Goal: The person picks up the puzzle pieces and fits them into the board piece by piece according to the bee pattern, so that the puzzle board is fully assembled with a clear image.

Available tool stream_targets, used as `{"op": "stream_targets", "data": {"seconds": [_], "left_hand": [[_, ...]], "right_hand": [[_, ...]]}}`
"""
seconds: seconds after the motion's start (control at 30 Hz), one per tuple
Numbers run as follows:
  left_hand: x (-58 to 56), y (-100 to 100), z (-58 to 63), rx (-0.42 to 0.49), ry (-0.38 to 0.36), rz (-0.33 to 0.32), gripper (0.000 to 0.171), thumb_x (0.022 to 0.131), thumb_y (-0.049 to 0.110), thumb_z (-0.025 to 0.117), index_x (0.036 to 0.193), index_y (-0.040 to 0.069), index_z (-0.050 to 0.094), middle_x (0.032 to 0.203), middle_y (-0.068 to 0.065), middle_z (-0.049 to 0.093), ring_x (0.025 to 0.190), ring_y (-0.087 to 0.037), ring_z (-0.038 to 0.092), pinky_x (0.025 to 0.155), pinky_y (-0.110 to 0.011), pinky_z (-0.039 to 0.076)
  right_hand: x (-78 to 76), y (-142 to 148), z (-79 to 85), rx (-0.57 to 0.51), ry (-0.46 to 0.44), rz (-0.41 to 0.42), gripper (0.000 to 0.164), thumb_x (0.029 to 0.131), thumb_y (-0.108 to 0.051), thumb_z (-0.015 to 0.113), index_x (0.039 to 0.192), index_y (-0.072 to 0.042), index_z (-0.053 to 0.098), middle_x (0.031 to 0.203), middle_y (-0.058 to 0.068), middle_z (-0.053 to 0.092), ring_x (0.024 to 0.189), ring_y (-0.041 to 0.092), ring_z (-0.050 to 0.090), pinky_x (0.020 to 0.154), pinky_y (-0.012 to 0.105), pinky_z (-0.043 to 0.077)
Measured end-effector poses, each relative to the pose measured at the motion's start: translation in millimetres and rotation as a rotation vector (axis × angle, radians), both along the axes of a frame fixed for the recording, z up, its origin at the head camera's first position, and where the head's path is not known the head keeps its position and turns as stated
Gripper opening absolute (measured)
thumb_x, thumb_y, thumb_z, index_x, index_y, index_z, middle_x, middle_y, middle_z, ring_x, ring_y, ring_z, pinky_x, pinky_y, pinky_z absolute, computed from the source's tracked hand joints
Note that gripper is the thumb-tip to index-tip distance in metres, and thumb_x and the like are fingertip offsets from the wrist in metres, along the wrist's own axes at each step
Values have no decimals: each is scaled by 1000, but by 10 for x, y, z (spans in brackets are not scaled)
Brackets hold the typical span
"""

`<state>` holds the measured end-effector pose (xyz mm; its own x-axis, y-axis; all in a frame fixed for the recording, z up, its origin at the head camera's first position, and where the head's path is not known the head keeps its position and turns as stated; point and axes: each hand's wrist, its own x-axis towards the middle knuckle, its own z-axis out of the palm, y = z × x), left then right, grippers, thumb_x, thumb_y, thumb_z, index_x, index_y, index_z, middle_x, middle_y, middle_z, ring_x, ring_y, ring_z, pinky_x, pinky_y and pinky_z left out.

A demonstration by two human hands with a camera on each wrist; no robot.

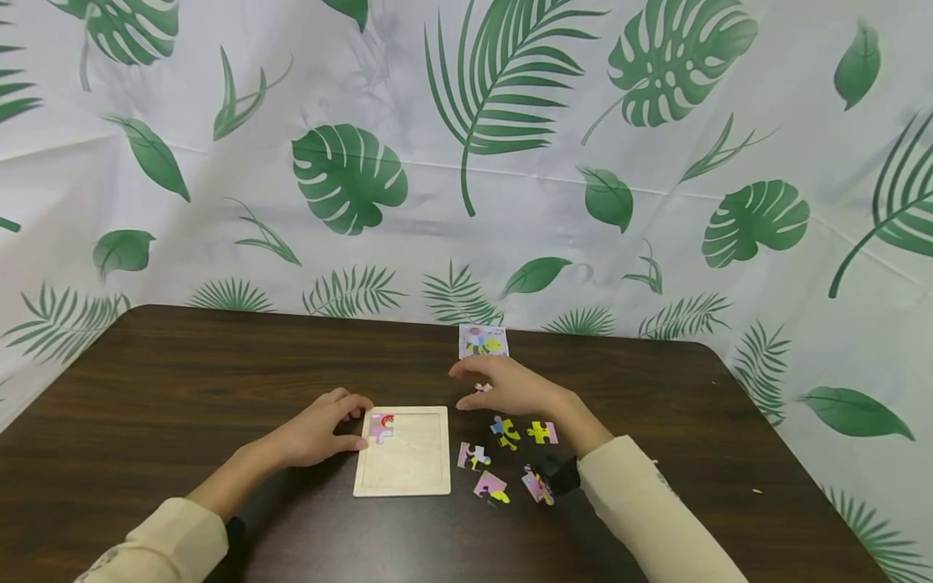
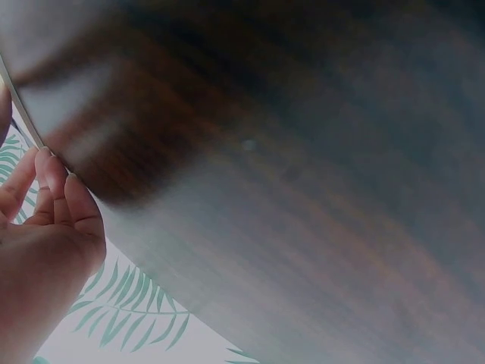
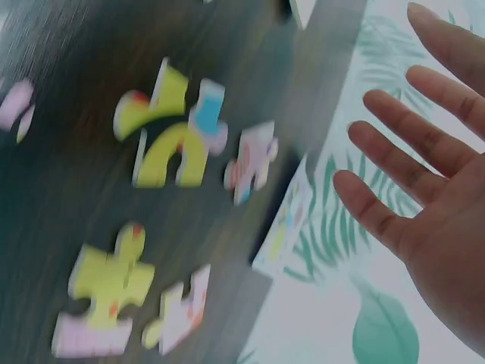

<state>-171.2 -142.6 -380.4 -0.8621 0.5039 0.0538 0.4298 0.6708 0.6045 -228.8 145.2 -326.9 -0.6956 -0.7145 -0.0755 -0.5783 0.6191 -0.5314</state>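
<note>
My left hand (image 1: 321,427) rests at the left side of a square wooden puzzle tray (image 1: 404,470), thumb on the rim and index fingertip by the upper left corner. In the left wrist view, its fingertips meet the tray's thin edge. Joined pink and red puzzle pieces (image 1: 381,429) lie in that corner of the tray. To the right, my right hand (image 1: 513,389) hovers with fingers spread and nothing held. A small puzzle piece (image 1: 483,389) shows between its thumb and fingers in the head view. Yellow and blue pieces (image 3: 178,140) lie below it.
Several more loose pieces, including a yellow one with a pink edge (image 1: 543,432) and a pink one (image 1: 491,488), lie right of the tray. A bee picture card (image 1: 483,341) is at the dark table's (image 1: 240,356) far edge. A leaf-print cloth (image 1: 437,243) hangs behind.
</note>
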Motion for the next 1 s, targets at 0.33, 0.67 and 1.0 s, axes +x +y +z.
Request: {"op": "stream_targets", "data": {"seconds": [0.33, 0.67, 1.0], "left_hand": [[1, -3, 4, -2, 4, -1, 42, 80, 20, 71, 113, 1, 54, 95, -4, 48, 92, -23, 46, 80, -41, 41], [2, -4, 4, 4, 3, -7, 42, 80, 19, 71, 113, 1, 54, 95, -4, 48, 91, -24, 46, 79, -41, 41], [4, -1, -2, 4, -2, -11, 42, 80, 21, 71, 113, 2, 54, 96, -4, 48, 91, -24, 46, 79, -41, 41]], "right_hand": [[-75, 325, 4, -13, 31, -24, 44, 84, -16, 67, 121, 1, 53, 115, 14, 58, 109, 27, 52, 88, 43, 42], [-109, 436, -54, 8, 32, -55, 45, 82, -15, 69, 120, 1, 53, 118, 14, 57, 109, 28, 52, 90, 43, 41], [-137, 487, -256, -6, -32, -103, 41, 82, -10, 68, 120, -1, 54, 116, 12, 58, 107, 28, 53, 90, 43, 40]]}}
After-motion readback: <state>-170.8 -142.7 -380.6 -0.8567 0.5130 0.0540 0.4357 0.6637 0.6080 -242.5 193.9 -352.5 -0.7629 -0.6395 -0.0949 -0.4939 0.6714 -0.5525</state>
